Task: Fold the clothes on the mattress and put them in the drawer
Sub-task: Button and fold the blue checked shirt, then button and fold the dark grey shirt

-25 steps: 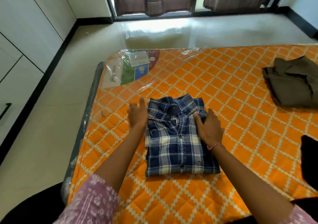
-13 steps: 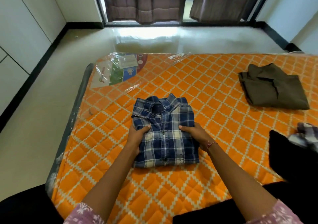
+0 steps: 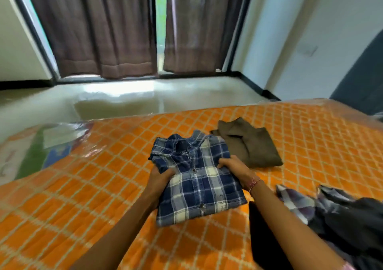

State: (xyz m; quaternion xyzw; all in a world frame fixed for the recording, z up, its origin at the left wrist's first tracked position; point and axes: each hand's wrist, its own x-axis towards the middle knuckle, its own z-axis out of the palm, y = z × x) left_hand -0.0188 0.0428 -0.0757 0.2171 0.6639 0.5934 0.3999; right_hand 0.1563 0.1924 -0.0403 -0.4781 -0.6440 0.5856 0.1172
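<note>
Both hands, left hand (image 3: 160, 176) & right hand (image 3: 233, 166), gripping folded plaid shirt (image 3: 196, 178) at mid-sides, collar pointing away, long axis fwd, lifted off mattress (image 3: 103, 186), neither nearer.

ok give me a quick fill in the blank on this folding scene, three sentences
1. Both hands grip the folded blue ____ shirt.
2. The left hand and right hand hold it above the ____ mattress.
3. The folded garment beyond the right hand is ____ in colour.

Missing words: plaid; orange; brown

Window daylight; floor (image 3: 116, 99) glare; motion blur
</note>
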